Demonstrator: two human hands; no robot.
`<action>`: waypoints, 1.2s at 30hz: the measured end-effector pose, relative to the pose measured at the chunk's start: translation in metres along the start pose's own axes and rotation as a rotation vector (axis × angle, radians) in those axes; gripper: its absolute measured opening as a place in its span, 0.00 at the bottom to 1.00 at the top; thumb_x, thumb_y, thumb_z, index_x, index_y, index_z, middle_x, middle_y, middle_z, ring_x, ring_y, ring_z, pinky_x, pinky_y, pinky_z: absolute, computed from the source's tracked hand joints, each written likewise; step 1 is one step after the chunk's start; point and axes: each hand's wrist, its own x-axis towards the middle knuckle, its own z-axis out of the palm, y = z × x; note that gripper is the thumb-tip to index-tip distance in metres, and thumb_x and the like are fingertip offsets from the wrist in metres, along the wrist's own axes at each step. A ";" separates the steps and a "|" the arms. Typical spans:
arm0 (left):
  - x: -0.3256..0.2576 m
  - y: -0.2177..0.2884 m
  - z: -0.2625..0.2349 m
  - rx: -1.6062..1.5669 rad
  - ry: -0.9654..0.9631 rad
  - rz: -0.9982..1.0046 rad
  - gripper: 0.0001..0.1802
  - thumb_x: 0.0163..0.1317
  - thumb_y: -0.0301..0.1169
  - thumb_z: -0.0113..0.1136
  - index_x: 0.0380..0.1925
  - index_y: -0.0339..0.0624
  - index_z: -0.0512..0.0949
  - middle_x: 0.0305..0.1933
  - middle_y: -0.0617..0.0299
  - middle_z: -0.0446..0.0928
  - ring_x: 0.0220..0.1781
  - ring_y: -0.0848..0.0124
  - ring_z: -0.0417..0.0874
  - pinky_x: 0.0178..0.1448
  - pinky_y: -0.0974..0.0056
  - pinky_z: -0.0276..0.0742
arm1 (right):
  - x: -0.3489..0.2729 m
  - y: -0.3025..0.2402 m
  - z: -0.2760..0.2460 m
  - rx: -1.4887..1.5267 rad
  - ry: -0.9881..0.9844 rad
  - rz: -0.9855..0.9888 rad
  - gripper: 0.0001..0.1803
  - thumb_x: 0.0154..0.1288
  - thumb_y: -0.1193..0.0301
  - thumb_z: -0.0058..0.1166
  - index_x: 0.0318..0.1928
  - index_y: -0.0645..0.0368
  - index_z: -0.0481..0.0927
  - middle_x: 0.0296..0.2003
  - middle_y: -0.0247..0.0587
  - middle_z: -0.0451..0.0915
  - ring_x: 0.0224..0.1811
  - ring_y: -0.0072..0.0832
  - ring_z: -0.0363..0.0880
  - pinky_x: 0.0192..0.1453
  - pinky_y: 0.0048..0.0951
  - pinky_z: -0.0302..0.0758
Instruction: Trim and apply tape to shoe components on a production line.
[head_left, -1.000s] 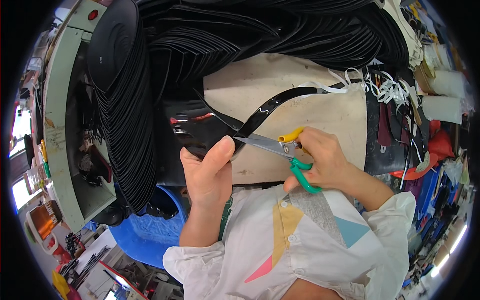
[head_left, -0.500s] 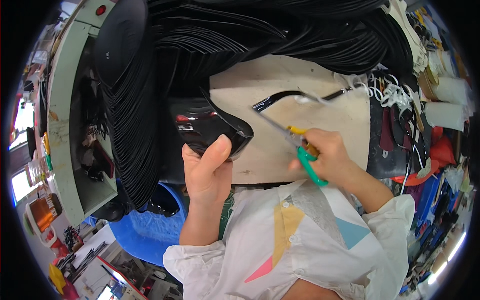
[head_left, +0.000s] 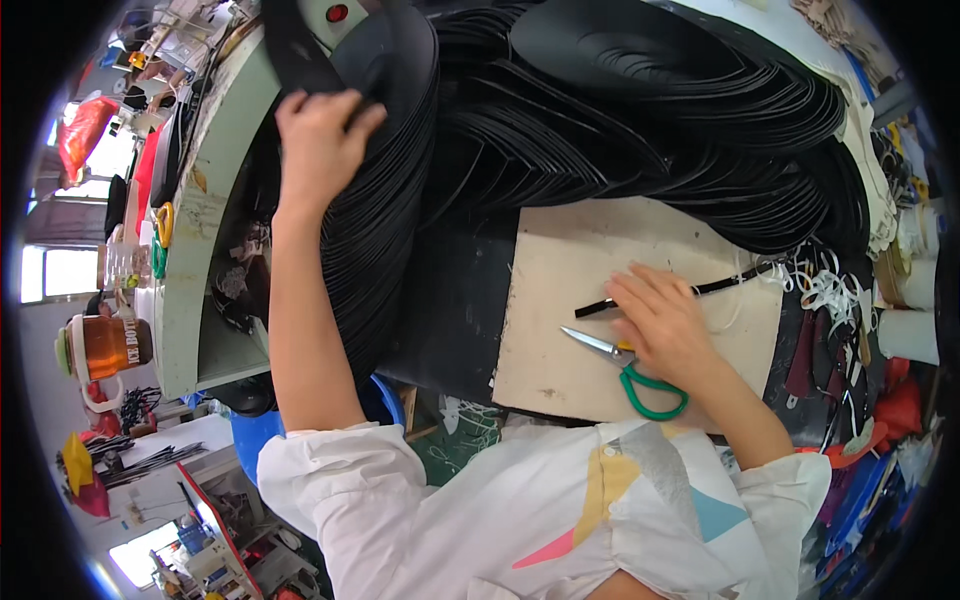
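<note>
At the upper left, my left hand (head_left: 322, 145) is raised over a tall stack of thin black pieces (head_left: 385, 230). Its fingers are curled at a loose, glossy-looking black piece (head_left: 298, 50), blurred by motion, which they seem to grip. My right hand (head_left: 655, 315) lies on the beige board (head_left: 555, 365), fingers stretched out over a narrow black strip (head_left: 725, 284). Partly under that palm are scissors (head_left: 600, 345) with a green handle loop and a bit of yellow; their blades point away to the left.
More layered black pieces (head_left: 640, 60) are heaped along the back. White curled strips (head_left: 825, 290) and dark red pieces (head_left: 800, 355) lie at the right. A pale green metal cabinet (head_left: 185, 290) stands on the left, with a blue tub (head_left: 246, 440) below it.
My left hand has carried the folded black piece from over the board up to the left-hand stack. My right hand has let the scissors down and spread its fingers over the strip.
</note>
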 end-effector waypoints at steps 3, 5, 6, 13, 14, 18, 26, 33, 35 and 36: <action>0.001 -0.004 0.019 0.009 -0.584 -0.100 0.27 0.64 0.50 0.46 0.27 0.36 0.80 0.24 0.49 0.77 0.32 0.54 0.79 0.61 0.52 0.60 | -0.004 0.007 0.009 0.042 -0.210 0.078 0.17 0.47 0.72 0.60 0.41 0.59 0.76 0.35 0.39 0.77 0.42 0.36 0.74 0.49 0.38 0.66; 0.008 0.010 0.022 -0.038 -0.292 -0.058 0.23 0.63 0.49 0.49 0.32 0.39 0.81 0.27 0.51 0.79 0.35 0.57 0.79 0.60 0.51 0.62 | -0.009 0.014 0.015 0.056 -0.189 0.085 0.13 0.46 0.73 0.61 0.36 0.58 0.78 0.33 0.38 0.76 0.40 0.34 0.74 0.45 0.34 0.67; 0.020 0.027 0.025 -0.105 -0.083 -0.008 0.21 0.61 0.47 0.52 0.33 0.40 0.81 0.28 0.52 0.80 0.36 0.58 0.79 0.60 0.53 0.63 | -0.016 0.020 0.020 0.072 -0.188 0.122 0.12 0.46 0.73 0.61 0.34 0.58 0.78 0.33 0.39 0.76 0.40 0.35 0.73 0.46 0.34 0.68; 0.134 0.185 0.006 -0.837 -0.199 -0.181 0.21 0.62 0.44 0.55 0.27 0.35 0.82 0.27 0.51 0.81 0.32 0.70 0.82 0.39 0.66 0.75 | 0.018 0.008 -0.025 0.471 0.077 0.054 0.06 0.48 0.73 0.62 0.27 0.58 0.78 0.37 0.42 0.74 0.39 0.37 0.74 0.44 0.33 0.71; 0.146 0.202 0.024 -0.907 -0.072 -0.230 0.29 0.61 0.53 0.50 0.26 0.35 0.82 0.24 0.50 0.80 0.33 0.64 0.84 0.41 0.62 0.75 | 0.018 0.000 -0.028 0.533 0.030 0.066 0.06 0.50 0.72 0.62 0.28 0.58 0.79 0.36 0.42 0.76 0.34 0.36 0.76 0.37 0.30 0.73; 0.182 0.284 0.066 -0.879 -0.326 -0.280 0.28 0.48 0.50 0.53 0.33 0.32 0.81 0.41 0.39 0.78 0.48 0.49 0.79 0.54 0.57 0.75 | -0.002 0.000 -0.051 0.323 0.054 0.071 0.06 0.48 0.74 0.64 0.27 0.59 0.79 0.23 0.40 0.76 0.20 0.33 0.74 0.22 0.29 0.70; 0.138 0.222 -0.024 -1.453 0.815 -0.362 0.19 0.49 0.31 0.64 0.07 0.31 0.72 0.03 0.61 0.63 0.09 0.80 0.61 0.14 0.70 0.57 | -0.020 0.021 -0.089 0.185 0.273 0.288 0.06 0.51 0.78 0.63 0.31 0.65 0.80 0.22 0.41 0.78 0.22 0.25 0.74 0.26 0.20 0.67; -0.005 0.217 -0.061 -1.293 0.035 -0.208 0.04 0.60 0.21 0.56 0.33 0.30 0.76 0.25 0.70 0.73 0.27 0.86 0.66 0.32 0.79 0.63 | 0.000 0.000 -0.125 0.789 0.361 0.470 0.03 0.58 0.81 0.52 0.33 0.67 0.77 0.26 0.38 0.76 0.23 0.17 0.73 0.25 0.16 0.69; -0.054 0.231 -0.027 -1.445 -0.121 -0.378 0.04 0.57 0.20 0.57 0.28 0.33 0.72 0.18 0.57 0.66 0.17 0.76 0.63 0.22 0.71 0.62 | 0.005 -0.001 -0.114 0.889 0.226 0.485 0.05 0.57 0.79 0.58 0.35 0.67 0.78 0.30 0.37 0.79 0.28 0.17 0.77 0.32 0.16 0.74; -0.063 0.236 -0.031 -1.556 -0.287 -0.535 0.03 0.59 0.21 0.55 0.27 0.33 0.72 0.17 0.65 0.65 0.21 0.83 0.59 0.23 0.74 0.58 | 0.006 0.002 -0.105 0.928 0.156 0.495 0.06 0.56 0.79 0.61 0.34 0.68 0.79 0.30 0.38 0.80 0.31 0.18 0.79 0.36 0.17 0.75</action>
